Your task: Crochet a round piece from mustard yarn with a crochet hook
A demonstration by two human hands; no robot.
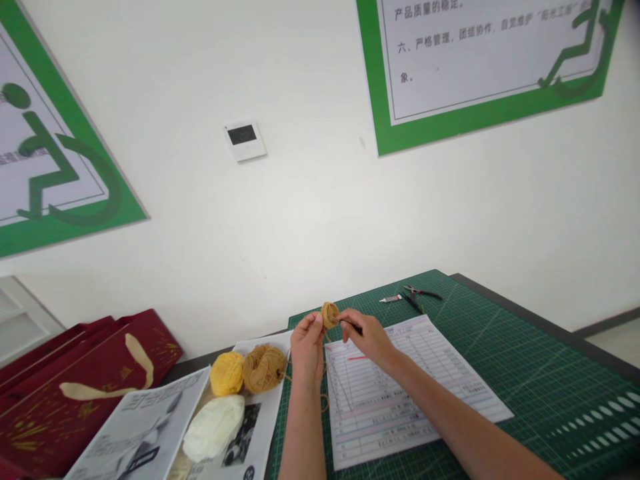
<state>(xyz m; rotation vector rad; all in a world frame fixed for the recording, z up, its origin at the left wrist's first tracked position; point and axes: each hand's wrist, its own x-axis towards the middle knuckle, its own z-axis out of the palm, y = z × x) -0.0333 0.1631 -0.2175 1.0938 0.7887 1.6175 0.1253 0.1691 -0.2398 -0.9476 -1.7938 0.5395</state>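
Observation:
My left hand [308, 337] pinches a small round piece of tan crochet work [329, 315] between thumb and fingers. On its right side, my right hand [367, 337] grips a crochet hook [357, 329] by its dark handle; the tip meets the crochet piece and is too small to make out. A strand of tan yarn [325, 403] hangs down beside my left wrist. The tan yarn ball [264, 368] lies left of my left arm, touching a yellow yarn ball [227, 374]. Nearer to me is a white yarn ball [214, 428]. Beneath my right forearm lies a printed sheet [400, 400] with ruled rows.
A green cutting mat [490, 360] covers the table. Toward its far edge lie pliers [425, 292], another dark-handled tool [413, 304] and a small tube [391, 299]. Printed pages [145, 427] and dark red gift bags [100, 373] occupy the left. A white wall rises behind.

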